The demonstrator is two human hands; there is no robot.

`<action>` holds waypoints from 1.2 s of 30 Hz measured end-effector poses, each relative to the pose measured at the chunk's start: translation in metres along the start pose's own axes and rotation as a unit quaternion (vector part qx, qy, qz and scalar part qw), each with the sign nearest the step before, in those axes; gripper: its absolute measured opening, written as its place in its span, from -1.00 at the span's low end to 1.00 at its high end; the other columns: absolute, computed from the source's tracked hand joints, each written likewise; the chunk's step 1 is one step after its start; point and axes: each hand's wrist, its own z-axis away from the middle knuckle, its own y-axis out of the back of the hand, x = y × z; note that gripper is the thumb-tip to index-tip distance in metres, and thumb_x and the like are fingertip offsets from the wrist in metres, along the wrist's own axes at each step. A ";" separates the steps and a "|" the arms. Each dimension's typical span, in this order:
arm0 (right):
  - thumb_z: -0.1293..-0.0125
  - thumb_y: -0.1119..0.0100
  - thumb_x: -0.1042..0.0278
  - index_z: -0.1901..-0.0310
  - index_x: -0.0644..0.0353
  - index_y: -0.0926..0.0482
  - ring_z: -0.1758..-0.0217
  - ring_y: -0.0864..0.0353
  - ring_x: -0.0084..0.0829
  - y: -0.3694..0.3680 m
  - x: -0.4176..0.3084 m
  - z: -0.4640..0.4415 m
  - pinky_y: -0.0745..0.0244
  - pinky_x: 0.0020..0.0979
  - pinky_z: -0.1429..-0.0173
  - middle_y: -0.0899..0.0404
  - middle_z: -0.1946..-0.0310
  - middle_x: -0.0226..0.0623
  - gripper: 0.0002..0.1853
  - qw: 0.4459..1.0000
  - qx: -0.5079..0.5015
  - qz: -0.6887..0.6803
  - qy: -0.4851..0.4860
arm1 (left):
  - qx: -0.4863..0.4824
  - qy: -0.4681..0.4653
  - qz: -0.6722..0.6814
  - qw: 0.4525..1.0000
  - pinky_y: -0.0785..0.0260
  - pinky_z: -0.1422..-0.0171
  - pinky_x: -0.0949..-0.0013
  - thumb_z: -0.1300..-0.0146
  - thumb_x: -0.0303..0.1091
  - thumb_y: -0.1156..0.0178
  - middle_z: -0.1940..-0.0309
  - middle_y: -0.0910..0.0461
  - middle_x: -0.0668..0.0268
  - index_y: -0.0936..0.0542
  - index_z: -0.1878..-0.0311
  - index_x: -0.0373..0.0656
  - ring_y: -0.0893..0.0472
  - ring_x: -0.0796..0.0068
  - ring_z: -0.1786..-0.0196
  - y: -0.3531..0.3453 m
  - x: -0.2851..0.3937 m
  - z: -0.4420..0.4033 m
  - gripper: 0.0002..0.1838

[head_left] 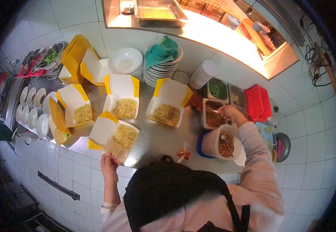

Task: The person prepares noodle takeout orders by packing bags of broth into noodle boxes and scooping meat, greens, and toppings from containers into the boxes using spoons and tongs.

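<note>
My left hand (pixel 110 164) is closed on the near edge of an open yellow-and-white box (pixel 103 134) that holds noodles (pixel 125 136). On the right, my right hand (pixel 229 113) grips a utensil handle over a metal tray of reddish-brown food (pixel 213 118). Just in front of that tray stands a white tub of minced topping (pixel 226 147) with a spoon in it. More open boxes of noodles stand on the counter, one with brown topping on its noodles (pixel 167 114), another (pixel 124 107) beside it. Part of another hand or arm shows by the metal tray (pixel 194 101).
Stacked bowls (pixel 126 62), a green cloth (pixel 162 53) on plates, and folded yellow boxes (pixel 75 58) line the wall. Small white bowls (pixel 41 126) stand at left. A chopped-greens tray (pixel 216 89) and red basket (pixel 257 102) are at right. A small bag (pixel 183 154) lies near the front edge.
</note>
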 end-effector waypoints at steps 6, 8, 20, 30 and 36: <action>-0.42 -0.17 0.39 0.18 0.18 -0.65 0.55 -0.33 -0.59 0.006 0.001 0.067 -0.18 -0.48 0.51 -0.49 0.50 -0.48 -0.90 0.993 0.032 -0.097 0.065 | 0.219 -0.237 -0.248 0.913 -0.31 0.07 0.39 -0.33 -0.23 -0.29 0.18 -0.39 0.28 -0.41 0.02 -0.21 -0.40 0.47 0.13 0.040 -0.031 -0.030 -0.65; -0.41 -0.17 0.44 0.20 0.17 -0.67 0.56 -0.33 -0.64 -0.006 -0.023 0.110 -0.18 -0.50 0.51 -0.49 0.50 -0.52 -0.91 0.990 0.019 -0.101 0.093 | 0.240 -0.228 -0.365 0.870 -0.32 -0.05 0.31 -0.26 -0.17 -0.37 0.08 -0.36 0.22 -0.37 -0.07 -0.24 -0.38 0.39 0.02 0.043 -0.033 -0.033 -0.51; -0.37 -0.23 0.19 -0.03 0.19 -0.63 0.30 -0.55 -0.47 -0.269 -0.076 0.108 -0.50 -0.42 0.16 -0.62 0.25 -0.34 -0.69 0.973 -0.111 0.078 0.185 | 0.078 -0.065 -0.173 0.980 -0.47 0.02 0.33 -0.35 -0.30 -0.22 0.07 -0.55 0.12 -0.34 -0.08 -0.32 -0.58 0.38 0.08 0.050 -0.074 -0.041 -0.61; -0.32 -0.04 0.41 -0.09 0.24 -0.49 0.14 -0.61 -0.11 -0.418 -0.065 0.115 -0.58 -0.13 0.13 -0.47 0.19 -0.11 -0.68 0.701 0.104 0.399 0.581 | 0.032 -0.020 -0.073 0.997 -0.45 0.09 0.41 -0.47 -0.27 -0.10 0.17 -0.51 0.32 -0.42 0.07 -0.16 -0.55 0.51 0.15 0.055 -0.042 -0.014 -0.83; -0.32 -0.04 0.40 -0.08 0.24 -0.49 0.17 -0.60 -0.12 -0.422 -0.061 0.103 -0.58 -0.14 0.19 -0.47 0.23 -0.13 -0.69 0.688 0.125 0.364 0.615 | 0.086 -0.035 -0.101 0.991 -0.41 -0.08 0.29 -0.50 -0.14 -0.02 -0.03 -0.51 0.28 -0.39 -0.21 -0.16 -0.51 0.42 -0.05 0.041 -0.022 -0.017 -0.63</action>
